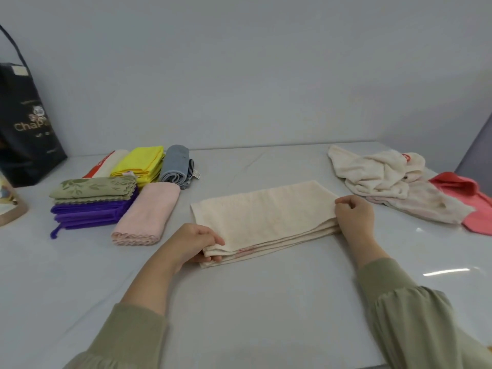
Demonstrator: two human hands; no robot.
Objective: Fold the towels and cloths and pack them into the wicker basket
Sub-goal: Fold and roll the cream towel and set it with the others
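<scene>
A cream towel (266, 217), folded into a long layered strip, lies in the middle of the table. My left hand (198, 242) pinches its near left corner, thumb on top and fingers under the layers. My right hand (352, 214) grips the strip's right end with curled fingers. To the left lie folded cloths: a pink one (147, 213), a green leaf-patterned one (93, 189) on a purple stack (87, 213), a yellow one (139, 162), a grey-blue roll (175, 165) and a white one with a red stripe (106, 165). No wicker basket is in view.
Unfolded cream towels (380, 174) lie crumpled at the far right with a coral-red cloth (471, 203) beside them. A black paper bag (24, 123) stands at the far left against the wall. A tan object (10, 206) sits at the left edge.
</scene>
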